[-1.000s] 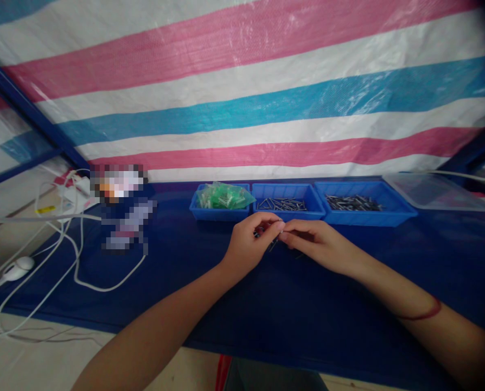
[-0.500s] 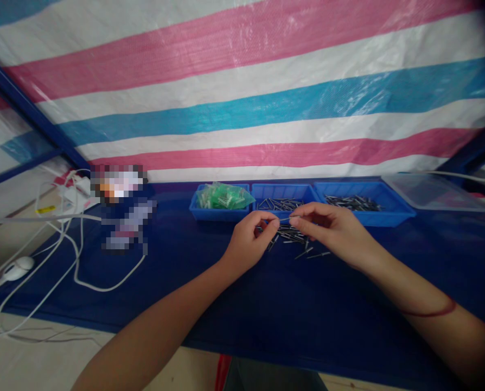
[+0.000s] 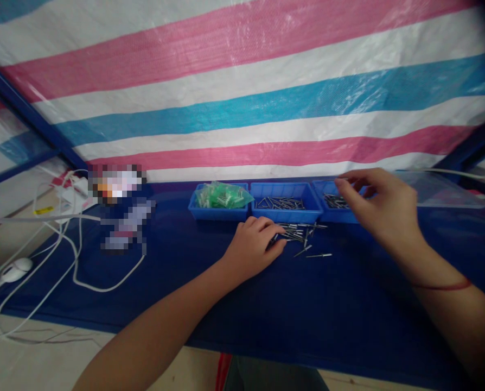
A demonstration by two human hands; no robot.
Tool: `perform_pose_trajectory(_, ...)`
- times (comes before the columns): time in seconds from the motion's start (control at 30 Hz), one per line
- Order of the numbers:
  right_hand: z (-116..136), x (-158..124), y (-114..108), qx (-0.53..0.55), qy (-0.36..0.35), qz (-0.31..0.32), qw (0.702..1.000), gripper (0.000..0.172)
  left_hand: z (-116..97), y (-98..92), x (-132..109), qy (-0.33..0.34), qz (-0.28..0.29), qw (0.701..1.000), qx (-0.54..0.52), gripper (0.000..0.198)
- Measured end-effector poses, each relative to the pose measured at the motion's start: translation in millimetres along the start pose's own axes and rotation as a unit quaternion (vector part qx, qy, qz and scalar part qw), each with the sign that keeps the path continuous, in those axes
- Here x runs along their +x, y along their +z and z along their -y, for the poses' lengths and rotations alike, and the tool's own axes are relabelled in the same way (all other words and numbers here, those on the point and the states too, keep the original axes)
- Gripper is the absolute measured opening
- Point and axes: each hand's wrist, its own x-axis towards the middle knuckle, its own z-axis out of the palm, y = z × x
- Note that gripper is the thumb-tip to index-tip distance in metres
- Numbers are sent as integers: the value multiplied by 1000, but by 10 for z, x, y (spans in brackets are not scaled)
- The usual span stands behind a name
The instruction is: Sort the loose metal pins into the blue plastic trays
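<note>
My left hand (image 3: 255, 245) rests at the left edge of a loose pile of blind rivets (image 3: 294, 234) on the blue table. Its fingers and thumb are apart, with fingertips touching the nearest rivets. Above the right blue bin (image 3: 319, 196) hovers my right hand (image 3: 383, 209), thumb and forefinger close together; whatever they hold, if anything, is hidden. Dark rivets (image 3: 335, 201) lie in that bin, partly covered by the hand. More rivets (image 3: 281, 203) fill the middle blue bin (image 3: 286, 214), directly behind the pile.
At the left of the row, a blue bin (image 3: 220, 215) holds a green-and-clear plastic bag (image 3: 225, 195). A clear sheet or lid (image 3: 446, 190) lies at the far right. White cables (image 3: 104, 289) and a power strip (image 3: 77, 198) occupy the left side. A striped tarp (image 3: 242, 108) hangs behind.
My hands have parted from around a thin rivet held between them. The right hand has moved right and up over the right bin; the left has lowered onto the pile and opened.
</note>
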Motion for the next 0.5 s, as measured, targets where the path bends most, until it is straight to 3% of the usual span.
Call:
perform_pose_trajectory(0.17, -182, 39, 33, -160, -6, 84, 984, 34, 19, 20, -39, 7, 49, 995, 88, 33)
perform_pose_trajectory(0.33, 56, -49, 91, -115, -31, 88, 989, 25, 33, 53, -31, 5, 48, 994, 102, 23)
perform_pose_trajectory(0.5, 317, -139, 61, -45, -123, 109, 985, 21, 35, 84, -26, 10, 31, 994, 103, 18)
